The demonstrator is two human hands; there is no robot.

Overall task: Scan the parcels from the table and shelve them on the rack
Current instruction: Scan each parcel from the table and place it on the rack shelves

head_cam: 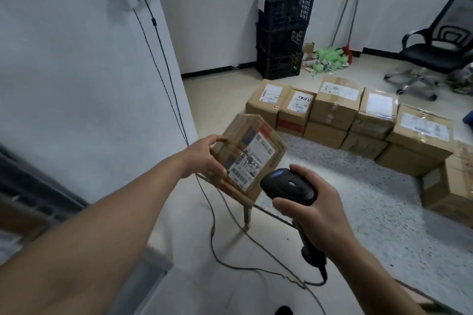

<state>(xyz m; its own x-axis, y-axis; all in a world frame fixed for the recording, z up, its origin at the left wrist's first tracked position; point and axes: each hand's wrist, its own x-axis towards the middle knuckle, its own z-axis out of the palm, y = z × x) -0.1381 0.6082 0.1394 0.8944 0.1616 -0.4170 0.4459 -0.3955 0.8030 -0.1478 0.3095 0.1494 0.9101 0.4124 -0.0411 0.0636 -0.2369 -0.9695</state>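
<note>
My left hand (202,157) grips a small cardboard parcel (266,140) by its left side and holds it tilted in the air, white shipping label facing me. Just below and right of it, my right hand (317,210) grips a black handheld barcode scanner (289,185). The scanner's head points up toward the label. Its cable (256,240) trails down to the floor. A speckled grey table (358,186) lies to the right, with several cardboard parcels (332,110) stacked in a row along its far edge. The rack is not clearly in view.
A white wall (89,71) with a socket and hanging cables stands close on the left. Stacked dark crates (281,36) stand at the back wall, with brooms and green litter beside them. A black office chair (435,51) is at the far right. More boxes (450,186) sit at the table's right.
</note>
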